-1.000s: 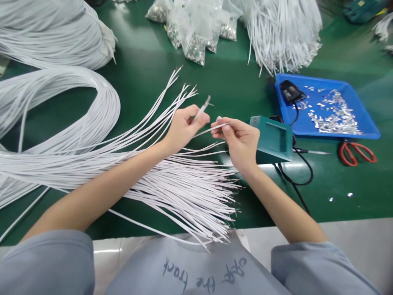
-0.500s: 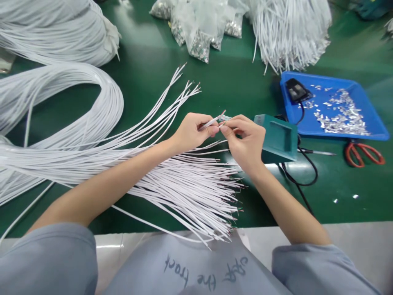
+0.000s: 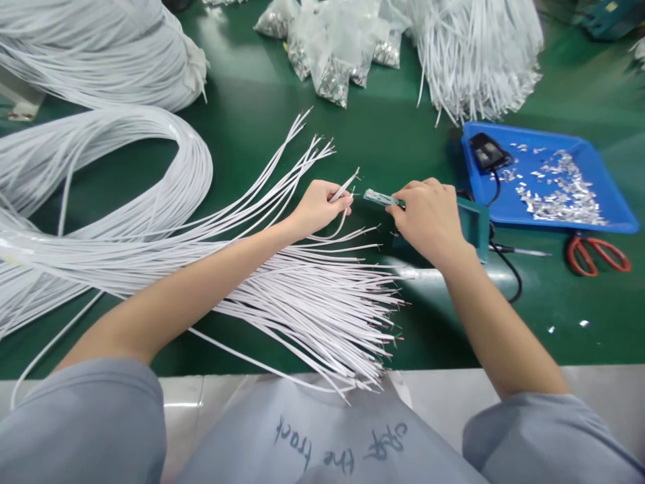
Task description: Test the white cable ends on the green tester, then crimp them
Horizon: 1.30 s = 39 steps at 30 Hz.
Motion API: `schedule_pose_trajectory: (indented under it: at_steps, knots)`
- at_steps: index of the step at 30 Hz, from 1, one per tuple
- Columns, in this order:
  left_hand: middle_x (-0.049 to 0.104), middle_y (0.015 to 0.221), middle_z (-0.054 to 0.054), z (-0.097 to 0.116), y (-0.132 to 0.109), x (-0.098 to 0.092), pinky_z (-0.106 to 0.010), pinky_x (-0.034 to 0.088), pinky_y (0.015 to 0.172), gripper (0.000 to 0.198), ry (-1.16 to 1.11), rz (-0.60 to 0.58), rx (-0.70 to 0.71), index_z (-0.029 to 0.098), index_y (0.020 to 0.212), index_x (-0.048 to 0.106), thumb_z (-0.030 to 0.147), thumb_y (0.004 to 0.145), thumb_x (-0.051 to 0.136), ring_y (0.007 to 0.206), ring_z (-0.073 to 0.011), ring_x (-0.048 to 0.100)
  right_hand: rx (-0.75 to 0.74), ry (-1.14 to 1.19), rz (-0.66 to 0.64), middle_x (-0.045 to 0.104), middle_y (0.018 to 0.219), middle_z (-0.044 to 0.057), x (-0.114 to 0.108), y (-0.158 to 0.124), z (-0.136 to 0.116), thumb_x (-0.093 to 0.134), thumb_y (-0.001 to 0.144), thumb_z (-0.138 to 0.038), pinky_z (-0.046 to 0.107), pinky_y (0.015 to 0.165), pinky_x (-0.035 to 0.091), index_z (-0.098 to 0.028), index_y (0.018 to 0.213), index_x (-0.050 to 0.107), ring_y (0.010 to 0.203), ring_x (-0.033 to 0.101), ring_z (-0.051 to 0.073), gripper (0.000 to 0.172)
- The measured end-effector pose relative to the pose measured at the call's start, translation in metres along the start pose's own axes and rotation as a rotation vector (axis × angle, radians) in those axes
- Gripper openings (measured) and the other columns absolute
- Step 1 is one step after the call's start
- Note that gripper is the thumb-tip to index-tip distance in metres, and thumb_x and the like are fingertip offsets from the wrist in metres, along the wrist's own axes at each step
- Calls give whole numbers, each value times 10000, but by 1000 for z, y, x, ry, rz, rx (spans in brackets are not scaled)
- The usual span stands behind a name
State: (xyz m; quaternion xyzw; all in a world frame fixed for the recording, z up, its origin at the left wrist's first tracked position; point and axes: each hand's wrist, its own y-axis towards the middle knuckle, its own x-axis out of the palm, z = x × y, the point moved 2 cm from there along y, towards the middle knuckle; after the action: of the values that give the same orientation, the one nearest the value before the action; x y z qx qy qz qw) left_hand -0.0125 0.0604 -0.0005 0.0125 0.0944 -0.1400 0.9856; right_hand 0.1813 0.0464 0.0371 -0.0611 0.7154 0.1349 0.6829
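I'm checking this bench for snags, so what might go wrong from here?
The pale green piece juts out from the right hand, so it might get knocked. The cable ends in the left hand stick out near many loose white cables and could tangle. The black cord runs over the edge of the blue tray, so a tug might scatter the silvery bits.

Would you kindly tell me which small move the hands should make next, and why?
I would probably bring the green piece in the right hand leftward to the white cable ends held by the left hand, because its free end points toward them and a gap of bare table shows between the two.
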Motion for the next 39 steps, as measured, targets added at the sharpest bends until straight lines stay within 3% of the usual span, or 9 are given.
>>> schedule_pose_trajectory:
  at_steps: [4,7,10,14,26,29,32,36,39]
  knots:
    - [653,615,-16,-8,3,1,-229,373,576,203,-12,-50,-43,116,639,673,174,820,602,513,-64,467,-96,13,-23,710,846,99,2,8,10,483,940,-365,460,811,441,-191,763,738,859,590,261,356]
    - [663,633,-15,-10,4,1,-222,360,556,196,-36,-74,-46,116,659,681,186,824,601,495,-54,444,-95,18,-64,719,902,99,3,13,16,523,913,-401,431,772,451,-192,850,756,863,593,259,320]
    - [645,612,-5,-7,3,0,-222,343,539,194,-36,-71,-54,117,647,674,171,822,609,484,-52,420,-67,-42,-89,700,870,142,5,16,16,642,831,-465,460,774,452,-149,756,722,868,587,291,334]
    - [599,558,8,-2,2,0,-229,313,515,231,-15,-71,-29,130,607,657,189,827,616,483,-63,403,-153,-55,-66,655,743,154,9,14,7,620,852,-423,477,776,448,-147,633,640,842,571,298,352]
    - [501,475,19,-9,5,2,-259,264,552,305,163,-78,55,121,549,647,196,840,599,491,-84,374,-75,82,-154,668,864,172,8,8,-8,582,882,-338,604,951,368,-135,700,650,1001,565,355,281]
    - [529,492,16,-11,5,2,-259,280,556,287,156,-73,60,126,561,655,194,834,601,494,-86,390,-56,109,-93,676,1073,163,6,7,0,475,938,-377,668,1009,306,-144,858,677,1111,538,366,318]
    - [576,523,5,-13,6,2,-258,316,572,270,157,-69,45,128,581,671,197,832,596,507,-93,436,27,105,-28,648,1204,166,5,6,10,340,975,-323,603,949,396,-151,1023,675,1131,536,360,380]
    - [628,565,-13,-13,6,2,-260,357,605,253,157,-63,30,124,598,681,195,827,602,540,-106,502,55,94,-8,653,1183,182,2,5,18,364,966,-282,518,890,455,-140,1162,647,1117,552,352,372]
    - [649,593,-19,-12,7,1,-255,380,636,254,129,-56,16,121,586,669,172,824,595,568,-107,536,62,78,109,669,1087,193,-4,1,11,379,959,-232,510,886,460,-121,1170,644,1080,567,343,356]
